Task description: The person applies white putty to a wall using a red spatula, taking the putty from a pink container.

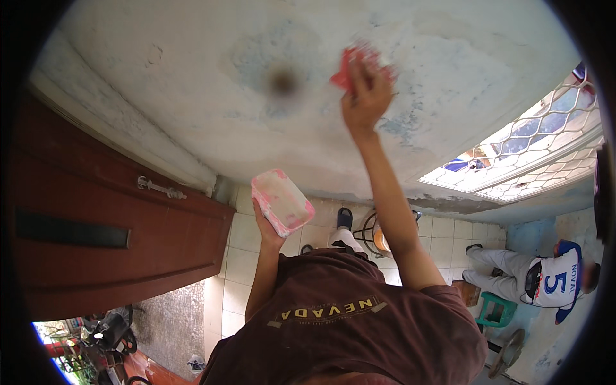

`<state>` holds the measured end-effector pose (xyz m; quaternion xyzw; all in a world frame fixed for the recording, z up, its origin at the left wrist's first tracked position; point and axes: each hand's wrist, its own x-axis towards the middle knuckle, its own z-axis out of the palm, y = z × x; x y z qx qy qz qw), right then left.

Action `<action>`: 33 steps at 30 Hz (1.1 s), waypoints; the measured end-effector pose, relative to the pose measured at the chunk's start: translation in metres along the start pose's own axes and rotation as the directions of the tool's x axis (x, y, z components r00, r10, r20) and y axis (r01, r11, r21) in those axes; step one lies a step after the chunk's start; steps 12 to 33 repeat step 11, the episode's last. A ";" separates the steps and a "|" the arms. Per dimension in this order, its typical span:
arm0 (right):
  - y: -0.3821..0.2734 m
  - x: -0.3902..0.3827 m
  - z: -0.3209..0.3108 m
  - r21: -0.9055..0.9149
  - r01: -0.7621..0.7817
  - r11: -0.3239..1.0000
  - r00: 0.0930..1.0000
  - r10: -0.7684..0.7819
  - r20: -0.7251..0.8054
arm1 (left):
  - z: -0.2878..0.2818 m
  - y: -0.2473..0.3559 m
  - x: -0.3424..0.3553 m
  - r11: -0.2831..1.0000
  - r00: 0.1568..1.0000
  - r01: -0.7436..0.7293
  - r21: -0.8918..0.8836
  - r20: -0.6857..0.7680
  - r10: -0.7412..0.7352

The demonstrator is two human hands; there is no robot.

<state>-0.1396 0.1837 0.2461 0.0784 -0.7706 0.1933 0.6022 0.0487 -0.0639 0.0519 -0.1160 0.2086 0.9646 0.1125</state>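
Note:
My left hand (267, 224) grips a pink rectangular plastic tub (309, 210) from its lower left side. Whitish paste coats the inside of the tub and smears its rim. Raised high on the right, my right hand (368, 101) is closed on a flat red spreader (346, 69) and holds it at the wall. Motion blurs the spreader's outer edge, so I cannot tell its exact shape. The pale wall (192, 58) around it has rough patches with bluish stains.
A brown door (96, 192) stands at the left, with a motorbike (112, 333) beyond. Below my right arm is a round-framed stool (367, 234) with an orange container (381, 239). At the right are a grilled window (526, 141), a green stool (496, 310) and another person (545, 282).

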 end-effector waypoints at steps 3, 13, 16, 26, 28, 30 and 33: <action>-0.021 -0.087 0.027 0.003 0.057 0.998 0.981 -0.056 0.188 | -0.002 -0.002 0.003 0.998 1.000 -0.031 0.054 -0.001 0.031; -0.031 -0.127 0.001 0.267 -0.190 0.945 0.879 0.043 0.474 | -0.012 0.005 -0.014 0.994 0.993 -0.106 0.024 0.055 0.104; -0.031 -0.127 0.001 0.267 -0.190 0.945 0.879 0.043 0.474 | -0.012 0.005 -0.014 0.994 0.993 -0.106 0.024 0.055 0.104; -0.031 -0.127 0.001 0.267 -0.190 0.945 0.879 0.043 0.474 | -0.012 0.005 -0.014 0.994 0.993 -0.106 0.024 0.055 0.104; -0.031 -0.127 0.001 0.267 -0.190 0.945 0.879 0.043 0.474 | -0.012 0.005 -0.014 0.994 0.993 -0.106 0.024 0.055 0.104; -0.031 -0.127 0.001 0.267 -0.190 0.945 0.879 0.043 0.474 | -0.012 0.005 -0.014 0.994 0.993 -0.106 0.024 0.055 0.104; -0.031 -0.127 0.001 0.267 -0.190 0.945 0.879 0.043 0.474 | -0.012 0.005 -0.014 0.994 0.993 -0.106 0.024 0.055 0.104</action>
